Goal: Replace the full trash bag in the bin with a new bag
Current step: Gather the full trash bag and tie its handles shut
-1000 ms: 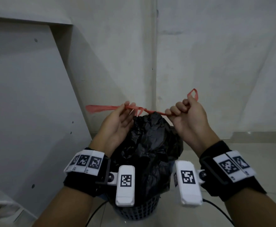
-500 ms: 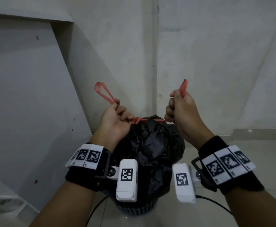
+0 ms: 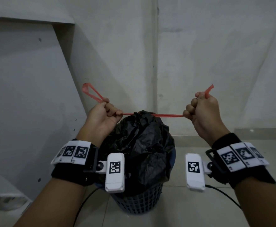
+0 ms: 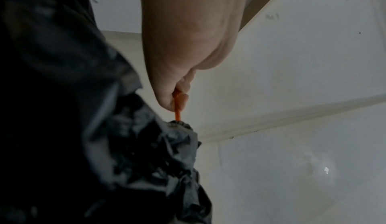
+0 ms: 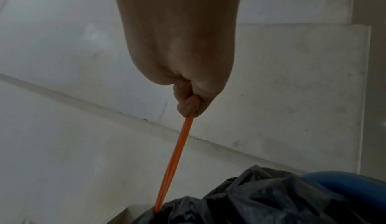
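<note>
A full black trash bag (image 3: 139,141) bulges out of a dark mesh bin (image 3: 137,202) on the floor. Its red drawstring (image 3: 168,115) runs taut across the gathered bag mouth. My left hand (image 3: 107,110) grips the drawstring's left end, and a red loop (image 3: 91,93) sticks out above the fist. My right hand (image 3: 197,108) grips the right end, with a short red tail (image 3: 209,90) above it. In the left wrist view the drawstring (image 4: 177,110) goes from my fist into the bag's neck (image 4: 179,125). In the right wrist view the drawstring (image 5: 175,161) stretches down to the bag (image 5: 261,199).
The bin stands in a corner of pale walls (image 3: 157,63). A slanted white panel (image 3: 24,95) rises at the left. Tiled floor (image 3: 256,145) lies to the right. A black cable (image 3: 224,194) trails from the right wrist camera. The bin's blue rim (image 5: 344,183) shows beside the bag.
Both hands have pulled apart sideways, the right one further, so the drawstring is now stretched long and taut and the bag mouth is cinched tight.
</note>
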### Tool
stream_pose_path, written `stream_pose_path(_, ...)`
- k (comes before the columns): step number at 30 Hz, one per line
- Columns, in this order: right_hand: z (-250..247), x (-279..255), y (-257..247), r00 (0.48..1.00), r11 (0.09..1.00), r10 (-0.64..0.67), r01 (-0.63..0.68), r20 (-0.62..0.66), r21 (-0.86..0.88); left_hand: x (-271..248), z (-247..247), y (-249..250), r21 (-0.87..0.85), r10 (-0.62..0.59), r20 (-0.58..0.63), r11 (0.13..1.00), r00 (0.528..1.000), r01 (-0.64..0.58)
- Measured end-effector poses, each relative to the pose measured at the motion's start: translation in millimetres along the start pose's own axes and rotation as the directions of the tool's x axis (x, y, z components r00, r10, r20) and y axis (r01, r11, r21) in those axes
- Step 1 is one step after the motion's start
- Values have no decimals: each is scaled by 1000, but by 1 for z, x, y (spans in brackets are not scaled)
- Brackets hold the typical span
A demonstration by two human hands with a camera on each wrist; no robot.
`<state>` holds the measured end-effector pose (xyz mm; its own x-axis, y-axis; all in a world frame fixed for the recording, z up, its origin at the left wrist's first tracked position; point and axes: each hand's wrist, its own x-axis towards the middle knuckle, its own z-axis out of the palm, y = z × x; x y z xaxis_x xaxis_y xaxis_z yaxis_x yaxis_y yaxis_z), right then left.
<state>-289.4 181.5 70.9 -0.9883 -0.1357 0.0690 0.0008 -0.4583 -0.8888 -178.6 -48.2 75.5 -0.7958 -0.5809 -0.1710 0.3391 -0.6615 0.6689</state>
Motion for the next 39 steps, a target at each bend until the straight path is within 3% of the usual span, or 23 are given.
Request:
stream_pose_path(3, 3, -5, -2, 998, 993, -62, 59, -30, -105, -3, -1, -9, 85, 48, -45, 995, 998, -44)
stream_pose_path(5, 9, -9, -5, 995, 982, -102, 103, 11, -157, -9, -2, -13, 256, 50, -59, 966, 997, -34)
stream_pose_path(8, 21, -18, -13, 973, 972, -121, 156, 195, -178, -23, 1, -15, 652, -104, 28, 756, 994, 61)
stream_pose_path(10, 31, -26, -20, 946, 926, -119, 216, 302, -310, -34, 8, -19, 774, -211, 82, 629, 974, 71)
stream_pose_path(11, 35, -29, -22, 936, 895, -120, 246, 331, -371, -39, 12, -23, 785, -246, 106, 615, 964, 71)
stream_pose_path(14, 38, -31, -21, 918, 822, -99, 293, 384, -489, -48, 20, -37, 713, -278, 140, 694, 950, 98)
stream_pose_path(18, 31, -29, -25, 959, 634, -47, 244, 278, -734, -40, 20, -46, 568, -199, 63, 813, 978, 129)
stream_pose_path(22, 24, -35, -47, 924, 545, -259, 380, 281, -748, -21, 14, -44, 406, -61, -33, 911, 998, 69)
stream_pose_path(23, 22, -34, -51, 921, 538, -228, 391, 317, -747, -14, 11, -44, 359, -63, -45, 930, 997, 75)
stream_pose_path(24, 21, -34, -54, 918, 561, -118, 376, 379, -737, -9, 7, -44, 316, -72, -69, 944, 995, 90)
stream_pose_path(25, 21, -35, -54, 886, 604, 35, 350, 463, -716, -4, 5, -45, 295, -74, -88, 950, 993, 98)
stream_pose_path(27, 21, -43, -48, 744, 678, 254, 319, 618, -662, -2, 4, -46, 314, -80, -75, 944, 994, 100)
stream_pose_path(29, 23, -49, -34, 662, 686, 264, 382, 701, -619, -9, 5, -44, 409, -68, -17, 910, 998, 69)
stream_pose_path(31, 27, -47, -21, 658, 629, 186, 491, 729, -603, -22, 9, -39, 499, -85, 68, 866, 994, 40)
stream_pose_path(34, 26, -36, -3, 735, 561, 30, 548, 677, -620, -34, 12, -29, 644, -43, 146, 763, 988, -61)
stream_pose_path(37, 25, -28, 12, 768, 597, -47, 534, 639, -598, -49, 8, -18, 843, -48, 312, 475, 949, -253)
stream_pose_path(39, 28, -28, 14, 757, 637, -47, 526, 652, -564, -51, 3, -19, 877, -59, 451, 216, 891, -429)
